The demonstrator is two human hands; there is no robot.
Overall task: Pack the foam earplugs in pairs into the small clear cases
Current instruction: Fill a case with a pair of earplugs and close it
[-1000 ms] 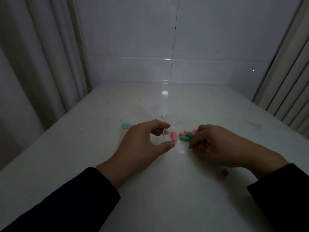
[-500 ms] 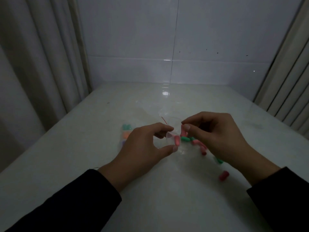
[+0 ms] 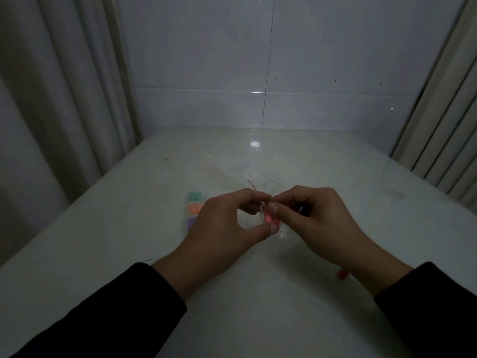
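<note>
**Both my hands meeting at one pinch**

I am curling my left hand (image 3: 222, 228) into a ring, thumb below and forefinger above, gripping between their tips. I am bringing my right hand (image 3: 320, 223) in from the other side, its thumb and forefinger pinching right against that same spot, remaining fingers curled under. Both forearms, in dark sleeves, are angling inward toward the grip.

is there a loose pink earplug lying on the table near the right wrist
Yes, a loose pink earplug lies on the table just beside the right wrist, partly hidden by it.
</note>
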